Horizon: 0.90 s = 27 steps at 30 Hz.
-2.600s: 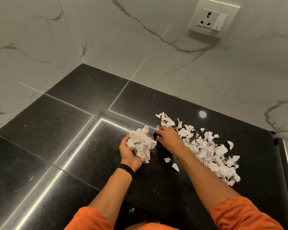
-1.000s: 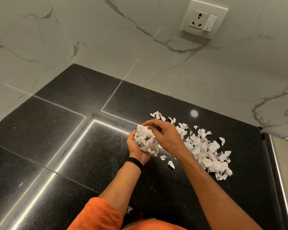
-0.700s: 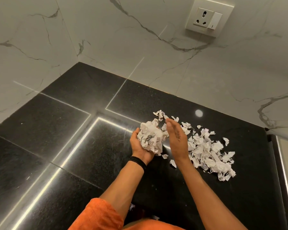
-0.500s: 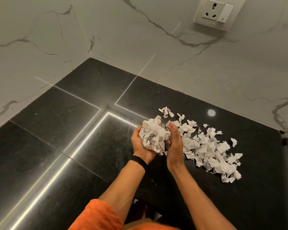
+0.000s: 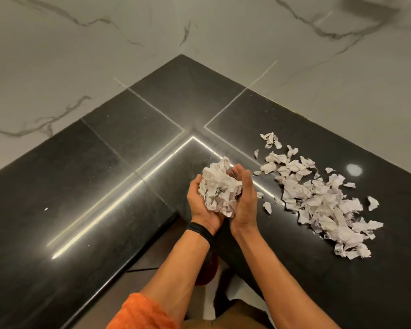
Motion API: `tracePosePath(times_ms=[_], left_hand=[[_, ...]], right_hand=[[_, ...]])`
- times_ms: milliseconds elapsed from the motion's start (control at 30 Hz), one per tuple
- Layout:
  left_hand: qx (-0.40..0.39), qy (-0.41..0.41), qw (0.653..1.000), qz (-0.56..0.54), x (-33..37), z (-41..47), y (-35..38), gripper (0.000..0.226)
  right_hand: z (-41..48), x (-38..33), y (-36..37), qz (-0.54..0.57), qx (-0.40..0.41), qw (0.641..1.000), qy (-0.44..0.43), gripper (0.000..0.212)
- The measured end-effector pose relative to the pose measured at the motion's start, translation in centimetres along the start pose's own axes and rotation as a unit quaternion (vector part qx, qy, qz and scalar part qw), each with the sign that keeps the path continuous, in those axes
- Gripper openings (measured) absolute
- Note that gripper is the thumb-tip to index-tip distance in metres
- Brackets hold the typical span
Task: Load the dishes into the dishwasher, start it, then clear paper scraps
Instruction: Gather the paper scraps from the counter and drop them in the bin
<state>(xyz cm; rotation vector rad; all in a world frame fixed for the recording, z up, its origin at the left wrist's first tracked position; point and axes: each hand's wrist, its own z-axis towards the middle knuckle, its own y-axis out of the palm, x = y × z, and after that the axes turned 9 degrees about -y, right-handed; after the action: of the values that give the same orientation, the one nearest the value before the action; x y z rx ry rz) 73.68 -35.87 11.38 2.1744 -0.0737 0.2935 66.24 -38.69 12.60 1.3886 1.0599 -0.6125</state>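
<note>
Cradling a crumpled wad (image 5: pixel 220 189) of torn paper, both hands meet over the inner corner of the glossy black bench (image 5: pixel 105 186). The left hand (image 5: pixel 201 207), black wristband (image 5: pixel 199 231) at the wrist, is cupped palm-up with its fingers curled round the wad's left side. The right hand (image 5: pixel 246 203) presses in from the right, fingers nearly straight against the paper. And look at that wad: white, heavily creased, flecked with dark print, bulging up above the fingertips. Off to the right, apart from the hands, the loose scraps (image 5: pixel 318 198) lie strewn across the bench in a long ragged heap, jagged white pieces overlapping, with a few strays round the edges. Marble-veined wall (image 5: pixel 81 55) behind, orange sleeve (image 5: pixel 140 312) down at the bottom.
</note>
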Motion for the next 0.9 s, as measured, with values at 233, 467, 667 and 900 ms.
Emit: tracePosePath(times_ms=[233,467,667,900], left_hand=[[-0.009,0.021,0.999,-0.025,0.9,-6.9,-5.9,0.064],[0.029,0.013,0.999,-0.042,-1.0,-13.8,-14.6,0.057],[0.131,-0.004,0.99,-0.052,-4.5,-14.6,-23.1,0.054],[0.207,-0.023,0.976,-0.056,-9.4,-5.9,-35.4,0.055]], right_hand=[[-7.9,3.1,1.6,-0.011,-0.006,0.999,0.03,0.056],[-17.4,8.6,0.9,-0.024,0.036,0.997,0.068,0.054],[-22.0,15.1,-2.9,-0.054,0.09,0.985,0.137,0.037],[-20.2,29.9,-11.9,-0.072,0.136,0.967,0.205,0.055]])
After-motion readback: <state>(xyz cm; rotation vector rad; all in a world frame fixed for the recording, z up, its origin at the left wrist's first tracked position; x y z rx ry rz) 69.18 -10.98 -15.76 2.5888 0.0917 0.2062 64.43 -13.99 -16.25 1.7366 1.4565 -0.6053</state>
